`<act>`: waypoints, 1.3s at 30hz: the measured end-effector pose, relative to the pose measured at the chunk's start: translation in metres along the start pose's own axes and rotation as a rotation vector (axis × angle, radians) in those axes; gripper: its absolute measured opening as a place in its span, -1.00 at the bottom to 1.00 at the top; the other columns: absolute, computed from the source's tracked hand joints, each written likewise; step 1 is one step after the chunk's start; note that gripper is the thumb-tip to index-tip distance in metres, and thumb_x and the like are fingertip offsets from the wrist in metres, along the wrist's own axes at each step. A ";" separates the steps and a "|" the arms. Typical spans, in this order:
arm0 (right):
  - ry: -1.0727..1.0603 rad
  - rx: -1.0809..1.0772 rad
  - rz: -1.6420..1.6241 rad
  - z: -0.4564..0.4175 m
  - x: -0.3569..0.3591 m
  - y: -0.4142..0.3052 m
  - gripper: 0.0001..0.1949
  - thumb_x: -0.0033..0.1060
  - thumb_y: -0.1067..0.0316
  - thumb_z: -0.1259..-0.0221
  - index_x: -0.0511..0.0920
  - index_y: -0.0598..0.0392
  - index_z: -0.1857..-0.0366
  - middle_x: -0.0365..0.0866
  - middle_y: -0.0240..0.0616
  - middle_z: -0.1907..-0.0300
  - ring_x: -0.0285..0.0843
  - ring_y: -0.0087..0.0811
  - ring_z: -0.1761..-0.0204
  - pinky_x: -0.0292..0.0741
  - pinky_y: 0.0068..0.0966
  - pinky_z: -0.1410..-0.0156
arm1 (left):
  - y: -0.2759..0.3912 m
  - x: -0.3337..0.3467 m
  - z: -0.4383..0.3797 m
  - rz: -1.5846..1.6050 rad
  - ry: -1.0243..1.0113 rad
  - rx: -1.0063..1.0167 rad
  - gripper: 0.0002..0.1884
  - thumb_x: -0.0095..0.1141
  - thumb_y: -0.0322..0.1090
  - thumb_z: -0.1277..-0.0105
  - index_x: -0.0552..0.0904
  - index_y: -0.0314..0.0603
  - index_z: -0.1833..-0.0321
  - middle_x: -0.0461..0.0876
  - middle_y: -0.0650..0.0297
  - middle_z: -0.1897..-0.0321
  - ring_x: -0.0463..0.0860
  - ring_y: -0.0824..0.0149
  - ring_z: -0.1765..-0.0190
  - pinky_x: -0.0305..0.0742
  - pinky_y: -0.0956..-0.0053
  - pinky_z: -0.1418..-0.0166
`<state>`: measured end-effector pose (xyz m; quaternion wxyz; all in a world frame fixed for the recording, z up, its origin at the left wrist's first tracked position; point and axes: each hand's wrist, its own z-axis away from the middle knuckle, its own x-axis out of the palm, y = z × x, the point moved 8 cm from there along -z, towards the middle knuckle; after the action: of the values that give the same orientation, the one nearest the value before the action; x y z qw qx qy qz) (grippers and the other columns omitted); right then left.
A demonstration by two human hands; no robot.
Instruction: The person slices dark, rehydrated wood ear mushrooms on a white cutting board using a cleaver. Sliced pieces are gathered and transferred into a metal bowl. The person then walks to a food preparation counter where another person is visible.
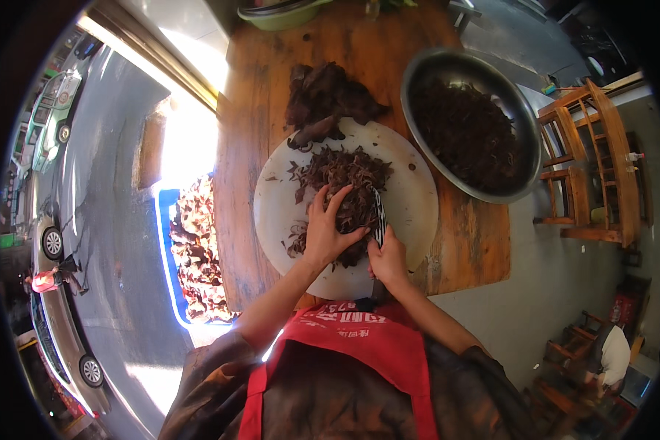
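Observation:
A round white cutting board (pixel 275 203) lies before me, with a heap of dark brown shreds, apparently wood ear fungus (pixel 341 165), across its middle. My left hand (pixel 330 225) rests on the left side of the heap, thumb and fingers spread wide. My right hand (pixel 388 256) grips a kitchen knife (pixel 379 212), whose narrow-looking, streaked blade points away from me at the heap's right side. Past the board's far edge lies a pile of larger uncut dark pieces (pixel 330 96), some overlapping the board. A steel basin (pixel 467 190) at the far right holds more dark shreds (pixel 462 132).
All this stands on a wooden table (pixel 473 247). Left of it, a blue-rimmed tray (pixel 168 264) of brown pieces sits in bright sunlight. A pale green basin (pixel 280 19) is at the far end. Wooden chairs (pixel 599 165) and a bending person (pixel 610 357) are to the right; cars (pixel 66 308) stand outside.

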<state>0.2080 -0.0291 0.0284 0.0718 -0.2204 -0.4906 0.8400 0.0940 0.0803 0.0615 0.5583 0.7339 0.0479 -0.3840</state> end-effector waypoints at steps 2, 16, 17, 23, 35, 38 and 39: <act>-0.005 -0.017 -0.017 0.005 -0.011 -0.008 -0.83 0.03 0.45 -0.32 0.34 0.21 0.10 0.52 -0.11 0.72 0.54 -0.28 0.76 0.46 -0.33 0.66 | 0.018 -0.010 0.001 0.012 0.044 -0.011 -0.14 0.51 -0.24 0.12 0.44 0.16 -0.37 0.23 -0.16 -0.37 0.29 -0.23 -0.39 0.33 0.06 -0.39; -0.173 -0.037 -0.297 0.007 -0.091 -0.092 -0.71 -0.02 0.48 -0.37 0.31 0.10 -0.13 0.44 -0.31 0.61 0.40 -0.48 0.78 0.40 -0.45 0.69 | 0.157 -0.047 -0.044 -0.181 0.188 0.052 -0.23 0.45 -0.27 0.06 0.47 0.18 -0.32 0.28 -0.11 -0.33 0.34 -0.24 -0.33 0.37 0.03 -0.34; -0.154 -0.059 -0.332 0.001 -0.106 -0.098 -0.71 -0.01 0.48 -0.37 0.31 0.10 -0.13 0.44 -0.31 0.59 0.38 -0.49 0.78 0.39 -0.46 0.69 | 0.174 -0.043 -0.058 -0.188 0.190 0.094 -0.23 0.45 -0.26 0.06 0.47 0.18 -0.32 0.27 -0.10 -0.33 0.35 -0.24 -0.32 0.37 0.03 -0.34; 0.060 -0.131 -0.282 -0.055 -0.237 -0.131 -0.74 0.02 0.44 -0.36 0.35 0.18 -0.07 0.51 -0.22 0.60 0.45 -0.47 0.77 0.40 -0.44 0.72 | 0.249 0.028 -0.154 -0.056 0.141 0.191 -0.21 0.47 -0.12 -0.01 0.43 0.16 -0.38 0.29 -0.12 -0.34 0.36 -0.23 -0.34 0.31 0.10 -0.41; 0.464 -0.495 0.796 -0.127 -0.375 -0.139 -0.77 0.02 0.44 -0.30 0.37 0.32 0.06 0.60 0.12 0.40 0.60 0.16 0.28 0.52 -0.02 0.16 | 0.185 0.098 -0.221 -0.049 -0.034 0.066 -0.67 0.05 -0.42 -0.28 0.68 -0.09 -0.09 0.66 -0.03 -0.03 0.69 0.07 -0.04 0.55 0.30 -0.13; 0.448 -0.517 0.826 -0.122 -0.372 -0.127 -0.75 0.01 0.42 -0.33 0.37 0.33 0.01 0.59 0.13 0.41 0.59 0.16 0.28 0.51 -0.04 0.17 | 0.164 0.064 -0.194 -0.004 0.067 0.028 -0.72 -0.09 -0.59 -0.17 0.72 -0.20 0.27 0.70 0.14 0.37 0.70 0.23 0.24 0.54 0.39 0.11; 0.450 -0.521 0.792 -0.116 -0.368 -0.132 -0.74 0.02 0.41 -0.34 0.37 0.33 0.00 0.60 0.14 0.41 0.60 0.17 0.28 0.50 -0.04 0.18 | 0.147 0.048 -0.181 0.034 0.131 -0.037 -0.78 -0.06 -0.51 -0.23 0.69 -0.20 0.44 0.66 0.12 0.38 0.65 0.07 0.29 0.50 0.27 0.16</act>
<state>0.5749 0.0059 0.2026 -0.2051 -0.5746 -0.5347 0.5847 0.2931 0.1635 0.1622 0.5738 0.7478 0.0786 -0.3246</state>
